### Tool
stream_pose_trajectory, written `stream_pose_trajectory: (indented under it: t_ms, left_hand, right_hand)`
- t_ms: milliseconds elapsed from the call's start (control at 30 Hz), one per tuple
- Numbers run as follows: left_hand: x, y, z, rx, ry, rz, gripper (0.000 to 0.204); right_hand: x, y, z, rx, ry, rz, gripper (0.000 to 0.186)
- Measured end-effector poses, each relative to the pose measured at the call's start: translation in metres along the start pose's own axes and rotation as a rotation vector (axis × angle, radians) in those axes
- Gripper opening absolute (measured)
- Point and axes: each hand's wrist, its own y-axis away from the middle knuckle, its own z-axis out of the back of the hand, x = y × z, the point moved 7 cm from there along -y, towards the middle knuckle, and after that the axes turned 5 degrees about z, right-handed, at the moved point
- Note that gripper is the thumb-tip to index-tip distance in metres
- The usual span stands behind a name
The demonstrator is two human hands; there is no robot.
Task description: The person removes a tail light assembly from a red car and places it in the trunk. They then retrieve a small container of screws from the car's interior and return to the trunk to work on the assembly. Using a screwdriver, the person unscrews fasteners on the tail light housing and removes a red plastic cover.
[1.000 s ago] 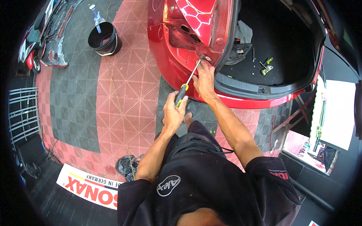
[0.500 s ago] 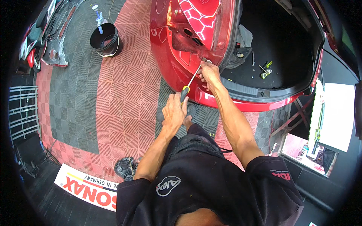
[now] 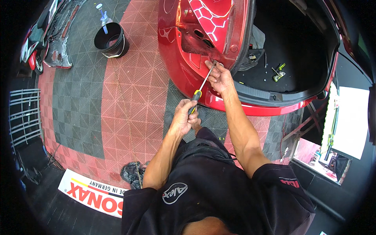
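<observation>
My left hand (image 3: 183,118) is closed round the black and yellow handle of a screwdriver (image 3: 196,96). The thin metal shaft slants up and right to the rear corner of a red car body (image 3: 172,66). There my right hand (image 3: 220,79) is at the shaft's tip, with thumb and fingers bent together around it. Exactly what lies under those fingertips is too small to make out. Just beyond them is the open lamp recess (image 3: 198,45) with dark holes in the metal.
To the right gapes the black boot (image 3: 290,51), holding a small yellow-green tool (image 3: 278,73) and a grey bag (image 3: 250,58). A black bucket (image 3: 111,50) with a blue-and-white pump stands on the tiled floor. A black plastic bag (image 3: 133,174) and a white banner (image 3: 92,196) lie behind me.
My left hand has gone from loosely spread fingers to a firm wrap round the screwdriver handle. My right hand's fingers have shifted slightly at the tip.
</observation>
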Motion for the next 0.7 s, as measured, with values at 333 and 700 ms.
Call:
stream_pose_trajectory:
  t_ms: [333,700]
  left_hand:
    - [-0.054,0.067,-0.101,-0.386,-1.616,-0.706,0.03]
    - [-0.082,0.037,-0.071,-0.323,-0.921,-0.195,0.022]
  right_hand:
    - [0.005,0.003,-0.004,-0.159,0.075,-0.098,0.024]
    - [-0.013,-0.004,-0.015,-0.013,-0.289,-0.085,0.034]
